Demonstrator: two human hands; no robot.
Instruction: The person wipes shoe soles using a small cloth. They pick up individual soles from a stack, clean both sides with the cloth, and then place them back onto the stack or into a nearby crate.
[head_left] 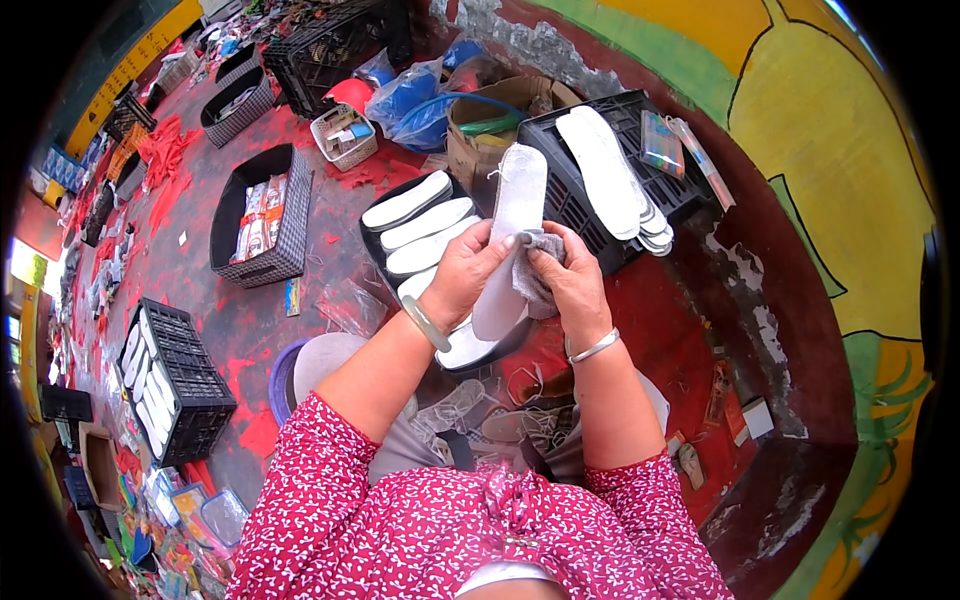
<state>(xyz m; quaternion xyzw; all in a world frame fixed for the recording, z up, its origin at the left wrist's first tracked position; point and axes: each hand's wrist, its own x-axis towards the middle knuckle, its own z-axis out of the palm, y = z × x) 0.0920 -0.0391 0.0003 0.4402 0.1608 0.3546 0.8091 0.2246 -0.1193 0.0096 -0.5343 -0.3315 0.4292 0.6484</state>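
Note:
A white shoe insole (521,190) is held upright and slightly tilted in front of me, a loose thread at its top left edge. My left hand (463,272) grips its left side, thumb on the face. My right hand (576,277) is closed on a grey cloth (537,272), which is bunched against the insole's right edge. Behind and left of my hands, several white insoles (430,225) lie side by side in a dark tray (368,243). To the right, a stack of white insoles (602,172) rests on an upturned black crate (560,140).
A black crate of insoles (195,390) stands at left. Beyond it sits a checked basket (262,272) with packets. A cardboard box (470,150), blue plastic bags (415,105) and a small white basket (345,155) are at the back. A painted wall (820,180) bounds the right side.

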